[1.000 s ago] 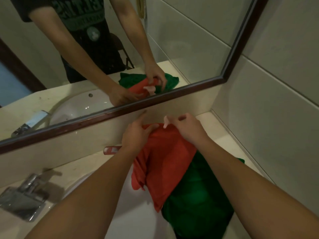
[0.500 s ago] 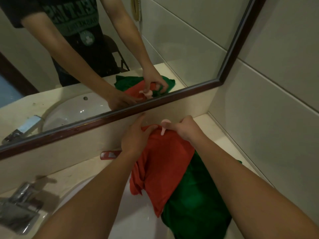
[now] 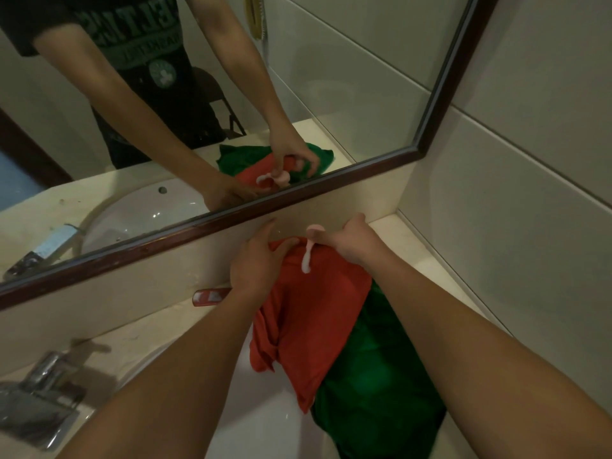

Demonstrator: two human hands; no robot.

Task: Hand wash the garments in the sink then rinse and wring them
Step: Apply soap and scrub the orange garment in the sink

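Your left hand (image 3: 255,265), just left of centre, lies on the top edge of the red garment (image 3: 311,309) with fingers fairly straight and the thumb pressing the cloth. Your right hand (image 3: 352,245), just beside it, grips a small pink container (image 3: 314,230), from which a white stream (image 3: 307,260) runs down onto the red cloth. The red garment lies over the green garment (image 3: 374,369), and both drape from the worktop (image 3: 159,326) into the white sink (image 3: 265,425) at the bottom centre. A flat red packet (image 3: 210,297) lies by your left wrist. The tap (image 3: 36,392) is at lower left, and the mirror (image 3: 331,77) fills the upper frame.
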